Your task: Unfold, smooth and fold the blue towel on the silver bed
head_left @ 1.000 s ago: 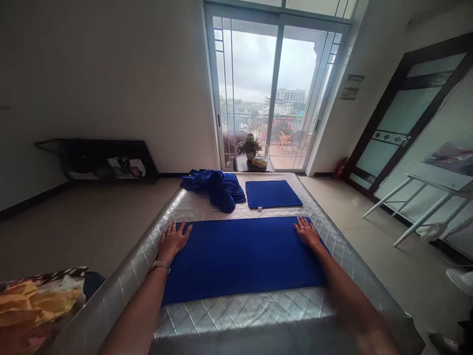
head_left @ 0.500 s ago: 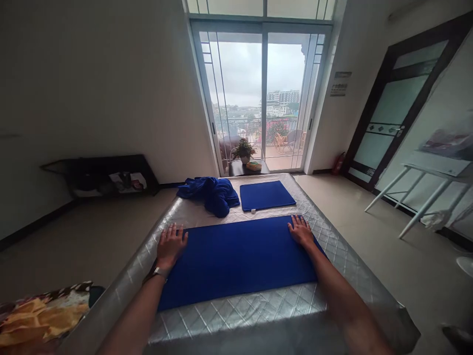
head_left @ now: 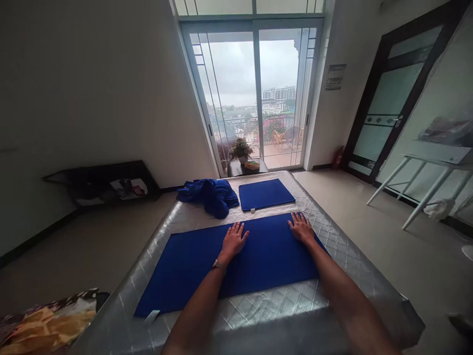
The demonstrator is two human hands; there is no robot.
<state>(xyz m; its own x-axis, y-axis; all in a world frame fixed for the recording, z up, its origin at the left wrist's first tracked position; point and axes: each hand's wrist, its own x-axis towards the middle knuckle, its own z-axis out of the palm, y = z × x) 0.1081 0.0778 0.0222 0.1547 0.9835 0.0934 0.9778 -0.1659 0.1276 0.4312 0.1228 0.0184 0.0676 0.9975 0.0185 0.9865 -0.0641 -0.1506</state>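
A long blue towel (head_left: 258, 261) lies spread flat across the silver quilted mattress (head_left: 258, 315). My left hand (head_left: 233, 239) rests palm down near the middle of the towel's far edge, fingers apart, a watch on the wrist. My right hand (head_left: 301, 229) presses flat on the towel's far right corner, fingers spread. Neither hand holds anything. Beyond the towel, a smaller folded blue towel (head_left: 265, 194) lies flat, and a crumpled pile of blue cloth (head_left: 210, 195) sits to its left.
A small dark table with a potted plant (head_left: 241, 150) stands at the mattress's far end before glass balcony doors. A low dark shelf (head_left: 99, 182) lines the left wall. White table legs (head_left: 417, 197) stand at right. Patterned fabric (head_left: 44, 323) lies at lower left.
My left hand has slid from the towel's far left corner to its middle. My right hand stays on the far right corner. The view has shifted slightly.
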